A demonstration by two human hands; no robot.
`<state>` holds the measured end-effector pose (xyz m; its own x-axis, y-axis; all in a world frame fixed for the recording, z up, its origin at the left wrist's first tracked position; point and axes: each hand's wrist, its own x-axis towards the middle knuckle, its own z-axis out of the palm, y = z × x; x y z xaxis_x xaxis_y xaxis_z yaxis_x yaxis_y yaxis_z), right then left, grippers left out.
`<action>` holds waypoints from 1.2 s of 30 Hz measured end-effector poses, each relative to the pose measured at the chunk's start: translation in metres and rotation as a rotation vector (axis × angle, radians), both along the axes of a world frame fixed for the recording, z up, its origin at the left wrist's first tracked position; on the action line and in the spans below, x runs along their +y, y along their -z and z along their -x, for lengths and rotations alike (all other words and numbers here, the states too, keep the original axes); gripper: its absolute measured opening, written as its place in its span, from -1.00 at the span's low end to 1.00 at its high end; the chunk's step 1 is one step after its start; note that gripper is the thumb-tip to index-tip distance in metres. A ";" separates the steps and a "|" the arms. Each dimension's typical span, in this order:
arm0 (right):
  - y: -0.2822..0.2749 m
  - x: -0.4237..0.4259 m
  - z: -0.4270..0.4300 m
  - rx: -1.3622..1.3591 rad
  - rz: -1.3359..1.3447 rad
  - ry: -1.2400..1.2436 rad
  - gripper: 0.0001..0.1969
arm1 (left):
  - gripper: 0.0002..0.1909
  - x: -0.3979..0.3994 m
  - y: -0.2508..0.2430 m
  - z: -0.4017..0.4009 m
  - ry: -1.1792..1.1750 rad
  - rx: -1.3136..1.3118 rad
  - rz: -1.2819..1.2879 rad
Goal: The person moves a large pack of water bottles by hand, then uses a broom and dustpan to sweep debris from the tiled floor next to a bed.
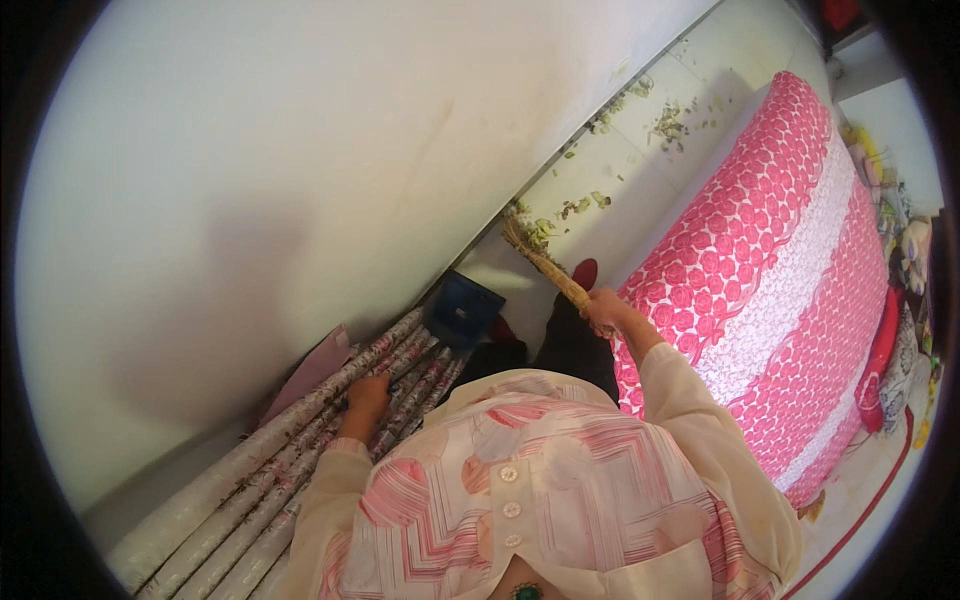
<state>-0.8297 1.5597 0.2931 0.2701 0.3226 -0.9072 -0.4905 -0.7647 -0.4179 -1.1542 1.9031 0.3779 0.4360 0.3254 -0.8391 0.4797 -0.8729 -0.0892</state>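
Note:
My right hand (pixel 604 310) grips the handle of a straw hand broom (pixel 556 274). The broom's frayed end touches the tiled floor beside a heap of green leaf scraps (pixel 538 231) at the foot of the wall. My left hand (pixel 367 399) is closed around the dark handle of a blue dustpan (pixel 463 306). The pan lies low against the wall, near my feet, and its handle slants back over long floral-wrapped rolls. More leaf scraps (pixel 670 124) are scattered farther along the floor.
The white wall (pixel 300 150) runs along my left. Several long plastic-wrapped floral rolls (pixel 247 480) lie beside it, with a pink sheet or board (pixel 307 367) behind them. A bed with a pink rose-patterned cover (pixel 757 262) stands at my right. One red shoe (pixel 585 273) shows by the broom.

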 end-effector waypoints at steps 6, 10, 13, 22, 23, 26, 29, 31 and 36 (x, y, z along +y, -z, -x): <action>0.023 0.011 0.018 0.031 -0.015 -0.201 -0.89 | -0.68 -0.004 -0.003 -0.007 0.011 -0.010 -0.001; 0.046 0.027 0.004 -0.075 0.097 -0.458 -0.89 | -0.74 -0.001 0.000 -0.001 0.050 -0.165 0.027; 0.040 0.020 0.000 -0.057 0.129 -0.244 -0.89 | -0.77 -0.004 -0.002 -0.009 0.028 -0.064 0.002; 0.005 0.016 0.035 -0.124 -0.004 -0.338 -0.79 | -0.81 0.000 0.011 0.007 0.062 -0.095 0.012; 0.018 0.019 0.030 -0.123 -0.007 -0.335 -0.79 | -0.81 -0.001 0.009 0.003 0.065 -0.093 0.009; 0.078 0.017 -0.001 -0.074 0.074 -0.696 -0.90 | -0.82 -0.010 -0.002 -0.028 0.122 -0.071 0.012; 0.079 0.016 -0.032 -0.058 0.120 -0.697 -0.91 | -0.83 -0.016 -0.004 -0.041 0.099 -0.145 -0.012; 0.051 0.010 -0.046 -0.107 0.131 -0.238 -0.90 | -0.83 -0.019 -0.006 -0.056 0.172 -0.203 0.036; 0.027 -0.017 -0.029 -0.273 0.025 -0.212 -0.81 | -0.84 -0.035 -0.018 -0.129 0.307 -0.240 0.033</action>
<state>-0.8007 1.5430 0.2659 0.4333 0.3760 -0.8190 -0.1926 -0.8492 -0.4918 -1.0255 1.8681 0.3962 0.6942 0.1236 -0.7091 0.1995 -0.9796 0.0246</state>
